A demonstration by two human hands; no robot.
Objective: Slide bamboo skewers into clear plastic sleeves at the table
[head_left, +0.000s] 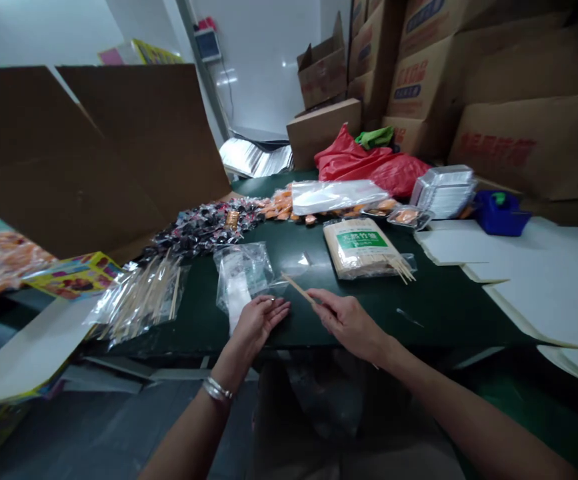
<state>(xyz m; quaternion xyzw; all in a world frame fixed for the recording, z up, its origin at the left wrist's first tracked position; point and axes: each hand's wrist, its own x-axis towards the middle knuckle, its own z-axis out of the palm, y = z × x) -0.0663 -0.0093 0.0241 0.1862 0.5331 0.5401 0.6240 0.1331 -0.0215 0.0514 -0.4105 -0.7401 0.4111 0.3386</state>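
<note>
The right hand (349,323) has its thumb and fingers (326,308) clamped on a pale wooden stick (297,289), which points forward and to the left out of the grip, its tip ahead of the left hand (259,321). It looks like one stick, though blur makes the count hard to settle. The left fingers (277,313) are empty and loosely extended, the palm turned partly up, apart from the right ones; a ring sits on one of them and a silver bangle (217,389) is on the wrist.

Just beyond and to the left of the left fingers, clear plastic bags (251,263) lie on the dark green desk (289,241), with a white strip (239,293) running toward the hand. Farther left of those fingers are sticks in clear wrapping (141,293), and behind these a heap of dark wrapped packets (196,230).

Ahead of the right fingers and slightly to their right is a pack of sticks (361,247) with a green label, some ends poking out toward the near right. Farther beyond them lie orange packets (279,205), a flat clear plastic stack (336,195) and a red bag (369,165). Well to their right are clear trays (443,190), a blue container (501,215) and white sheets (533,267).
</note>
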